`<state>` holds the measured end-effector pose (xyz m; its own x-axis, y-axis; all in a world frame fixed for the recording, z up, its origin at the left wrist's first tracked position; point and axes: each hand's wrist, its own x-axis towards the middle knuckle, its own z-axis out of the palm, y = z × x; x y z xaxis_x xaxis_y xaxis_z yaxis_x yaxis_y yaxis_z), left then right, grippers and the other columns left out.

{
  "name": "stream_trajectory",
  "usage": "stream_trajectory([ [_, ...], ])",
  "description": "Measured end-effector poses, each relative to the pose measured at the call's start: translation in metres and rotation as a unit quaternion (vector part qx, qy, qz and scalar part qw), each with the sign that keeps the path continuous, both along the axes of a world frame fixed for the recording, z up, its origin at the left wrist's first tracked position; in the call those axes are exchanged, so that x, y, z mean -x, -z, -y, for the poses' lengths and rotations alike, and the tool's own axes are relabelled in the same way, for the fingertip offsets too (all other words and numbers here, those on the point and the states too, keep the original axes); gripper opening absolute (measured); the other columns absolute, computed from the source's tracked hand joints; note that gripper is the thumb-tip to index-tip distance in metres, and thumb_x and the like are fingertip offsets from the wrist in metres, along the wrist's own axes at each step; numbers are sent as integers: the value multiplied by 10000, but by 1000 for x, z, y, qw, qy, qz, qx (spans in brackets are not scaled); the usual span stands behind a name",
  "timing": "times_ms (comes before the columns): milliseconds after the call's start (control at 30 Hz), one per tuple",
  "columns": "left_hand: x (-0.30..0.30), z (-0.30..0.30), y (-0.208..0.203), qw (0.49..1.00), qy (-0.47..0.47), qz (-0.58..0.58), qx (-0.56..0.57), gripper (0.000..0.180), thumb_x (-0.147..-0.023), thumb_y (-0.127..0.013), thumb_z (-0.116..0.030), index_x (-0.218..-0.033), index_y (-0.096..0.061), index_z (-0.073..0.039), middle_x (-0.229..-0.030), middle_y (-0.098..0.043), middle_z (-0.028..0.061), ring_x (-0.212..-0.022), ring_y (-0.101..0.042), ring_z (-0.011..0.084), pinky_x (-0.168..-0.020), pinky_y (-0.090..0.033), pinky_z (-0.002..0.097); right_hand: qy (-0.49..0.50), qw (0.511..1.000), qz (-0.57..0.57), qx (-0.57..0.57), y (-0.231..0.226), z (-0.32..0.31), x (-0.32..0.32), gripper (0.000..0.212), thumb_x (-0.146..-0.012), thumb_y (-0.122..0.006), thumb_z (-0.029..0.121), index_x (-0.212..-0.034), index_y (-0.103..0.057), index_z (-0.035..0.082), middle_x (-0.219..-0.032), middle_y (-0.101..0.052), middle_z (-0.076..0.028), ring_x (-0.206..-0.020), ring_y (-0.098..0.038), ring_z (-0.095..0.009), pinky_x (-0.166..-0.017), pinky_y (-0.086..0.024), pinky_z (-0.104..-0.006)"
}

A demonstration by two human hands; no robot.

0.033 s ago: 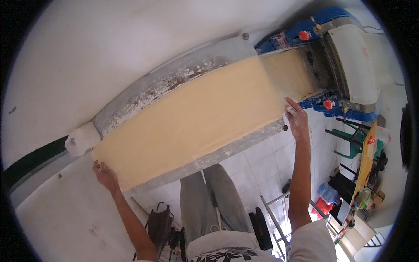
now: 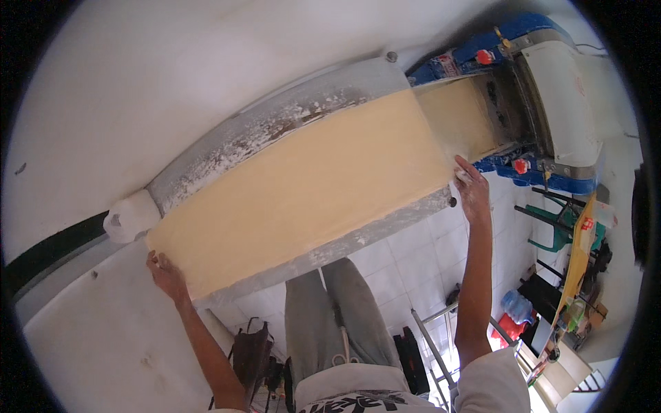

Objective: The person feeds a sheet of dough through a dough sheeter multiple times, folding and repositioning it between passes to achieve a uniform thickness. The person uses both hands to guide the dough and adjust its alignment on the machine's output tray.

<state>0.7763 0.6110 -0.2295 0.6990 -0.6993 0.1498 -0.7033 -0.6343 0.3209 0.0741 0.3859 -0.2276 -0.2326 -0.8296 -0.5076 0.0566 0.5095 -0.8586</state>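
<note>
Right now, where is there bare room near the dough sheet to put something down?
The white surface left of the left hand is bare. So is the wide white area beyond the floured belt edge. The dough sheet fills the belt up to the machine, where the right hand rests.

Not much in way of labels here. Small red-and-white label (image 2: pixel 449 66) on blue machine housing, upper right. Tall yellow package (image 2: pixel 577 265) with little red tag (image 2: pixel 586 224) near top, leaning by green chair, right edge. Bluish bagged package (image 2: pixel 515 303) on floor below. No screens.
</note>
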Motion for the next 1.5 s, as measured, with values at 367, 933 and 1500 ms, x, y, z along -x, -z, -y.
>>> stream_trajectory([
  [367,-27,-17,15,1000,27,2,7,292,-1031,-531,-154,-1298,-568,-43,-1212,-661,222,-1078,-644,426,-932,-509,485,-141,987,-15,80,50,2,38,737,-917,-732,439,-1495,-506,40,-1498,-544,-117,-1376,-500,-232,-1130,-418,-402],
  [933,-12,-36,-5,997,-28,-54,48,288,-999,-652,-163,-1252,-557,-63,-942,-640,140,-748,-607,294,-685,-513,428,-121,990,-64,25,27,17,36,587,-960,-706,239,-1481,-527,37,-1489,-554,-66,-1319,-548,-200,-1076,-420,-283],
  [1500,-31,-79,-38,938,30,-345,-23,212,-807,-754,54,-961,-638,-33,-950,-669,28,-880,-627,142,-812,-509,305,-153,983,-88,53,25,2,35,500,-977,-612,82,-1472,-545,55,-1417,-596,3,-1084,-591,-70,-832,-458,-196],
])
